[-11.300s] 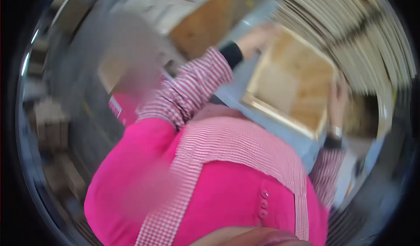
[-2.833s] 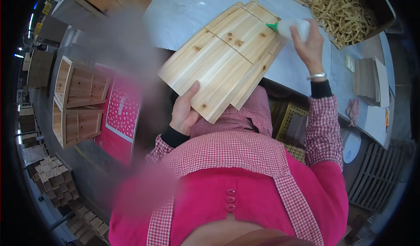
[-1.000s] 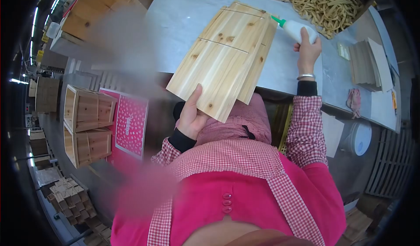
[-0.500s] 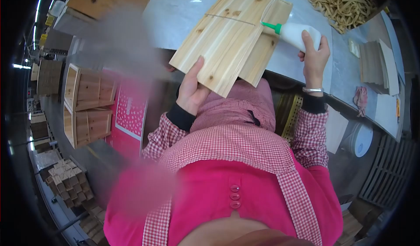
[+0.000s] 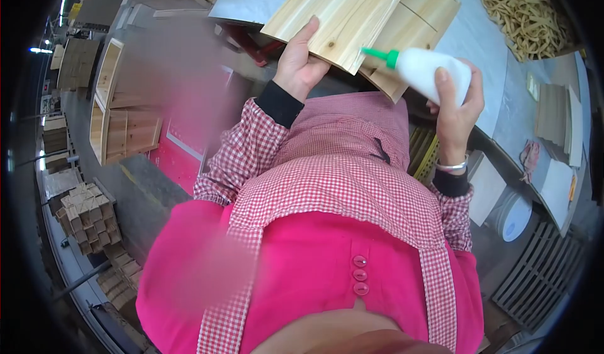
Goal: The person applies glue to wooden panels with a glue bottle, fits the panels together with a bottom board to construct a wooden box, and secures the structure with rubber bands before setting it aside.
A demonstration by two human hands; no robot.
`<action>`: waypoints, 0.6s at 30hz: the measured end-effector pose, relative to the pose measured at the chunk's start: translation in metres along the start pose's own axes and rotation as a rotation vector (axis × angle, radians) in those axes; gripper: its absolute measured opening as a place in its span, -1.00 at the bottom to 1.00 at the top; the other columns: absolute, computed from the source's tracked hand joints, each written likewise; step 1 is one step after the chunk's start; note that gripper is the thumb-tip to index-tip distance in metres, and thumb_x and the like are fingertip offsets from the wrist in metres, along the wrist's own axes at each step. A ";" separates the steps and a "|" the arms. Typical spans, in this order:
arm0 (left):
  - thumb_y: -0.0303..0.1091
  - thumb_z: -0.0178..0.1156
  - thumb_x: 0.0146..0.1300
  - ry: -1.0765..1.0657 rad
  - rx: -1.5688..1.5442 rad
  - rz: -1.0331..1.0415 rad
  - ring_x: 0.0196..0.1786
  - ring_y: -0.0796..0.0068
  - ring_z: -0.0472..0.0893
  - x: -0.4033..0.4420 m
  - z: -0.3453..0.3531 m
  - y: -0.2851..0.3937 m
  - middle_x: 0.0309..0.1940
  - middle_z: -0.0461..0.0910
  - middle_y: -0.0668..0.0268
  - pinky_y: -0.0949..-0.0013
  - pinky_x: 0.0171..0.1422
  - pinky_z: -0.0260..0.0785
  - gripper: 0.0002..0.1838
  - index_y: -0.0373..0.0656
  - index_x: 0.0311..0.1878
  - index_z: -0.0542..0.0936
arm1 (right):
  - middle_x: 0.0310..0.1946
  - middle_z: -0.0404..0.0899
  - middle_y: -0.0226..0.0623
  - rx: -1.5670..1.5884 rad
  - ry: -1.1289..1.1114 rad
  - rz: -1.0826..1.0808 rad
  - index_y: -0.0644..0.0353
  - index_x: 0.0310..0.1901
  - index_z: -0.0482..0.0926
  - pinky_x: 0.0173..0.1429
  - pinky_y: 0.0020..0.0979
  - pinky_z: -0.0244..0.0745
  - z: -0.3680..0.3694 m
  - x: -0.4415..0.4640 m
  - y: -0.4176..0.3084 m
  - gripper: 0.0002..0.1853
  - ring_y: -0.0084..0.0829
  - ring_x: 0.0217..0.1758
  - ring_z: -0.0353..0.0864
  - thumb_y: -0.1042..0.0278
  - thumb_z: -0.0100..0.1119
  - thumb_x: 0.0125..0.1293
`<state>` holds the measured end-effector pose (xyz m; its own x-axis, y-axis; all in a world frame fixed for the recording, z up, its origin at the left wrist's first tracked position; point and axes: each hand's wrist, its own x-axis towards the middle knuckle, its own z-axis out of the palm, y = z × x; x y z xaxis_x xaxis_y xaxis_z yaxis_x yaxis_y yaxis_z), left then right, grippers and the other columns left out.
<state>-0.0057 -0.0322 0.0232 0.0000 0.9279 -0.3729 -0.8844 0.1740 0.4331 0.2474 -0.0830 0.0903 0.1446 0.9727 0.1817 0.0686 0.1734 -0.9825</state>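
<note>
Board (image 5: 340, 23) is lying upper centre, left hand (image 5: 301, 61) clamping its lower edge, right hand (image 5: 458, 112) gripping a bottle (image 5: 431, 74). Strips (image 5: 525, 20) are lying upper right. Nozzle (image 5: 381, 56) is sitting nearer the board's lower corner than earlier.

- Hands: 2, left (image 5: 302, 64) and right (image 5: 458, 105)
- Squeeze bottle (image 5: 434, 77): 1, in the right hand
- Wood panels (image 5: 343, 23): at least 2, at and beyond the left hand; exact count hidden by overlap
- Black cuffs (image 5: 280, 104): 2, one per wrist
- Bracelet (image 5: 453, 164): 1, right wrist
- Buttons (image 5: 359, 275): 3, below and between the hands
- Wooden boxes (image 5: 129, 130): 2, left of the left hand
- Heap of loops (image 5: 525, 17): 1, beyond the right hand; loops too tangled to count
- Cloth (image 5: 530, 159): 1, right of the right hand
- Bucket (image 5: 513, 219): 1, below-right of the right hand
</note>
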 end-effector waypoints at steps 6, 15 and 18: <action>-0.33 0.19 0.37 0.069 -0.003 0.043 0.25 0.18 0.49 -0.003 0.015 0.001 0.20 0.47 0.16 0.04 0.37 0.36 -0.54 -0.20 0.26 0.34 | -0.29 0.55 -0.30 -0.100 -0.033 -0.162 0.32 -0.03 0.43 -0.28 -0.56 0.49 0.005 0.000 0.007 -0.65 -0.57 -0.32 0.53 0.33 0.31 0.29; -0.35 0.11 0.41 -0.034 -0.012 0.004 0.31 0.14 0.45 -0.014 0.010 0.002 0.27 0.43 0.11 0.05 0.40 0.33 -0.52 -0.20 0.35 0.29 | -0.26 0.58 -0.23 -0.258 0.082 -0.429 0.33 -0.04 0.45 -0.10 -0.45 0.49 -0.005 0.036 0.015 -0.63 -0.47 -0.21 0.57 0.34 0.35 0.23; -0.33 0.11 0.42 -0.036 0.022 -0.031 0.31 0.12 0.44 -0.027 0.013 0.002 0.27 0.42 0.07 0.05 0.40 0.33 -0.49 -0.24 0.36 0.26 | -0.28 0.59 -0.22 -0.236 0.185 -0.441 0.32 -0.05 0.48 -0.12 -0.43 0.50 -0.011 0.069 0.025 -0.62 -0.45 -0.24 0.58 0.31 0.38 0.21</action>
<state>-0.0019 -0.0530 0.0449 0.0442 0.9333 -0.3564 -0.8731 0.2095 0.4402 0.2703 -0.0136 0.0789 0.2226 0.7681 0.6004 0.3791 0.4992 -0.7792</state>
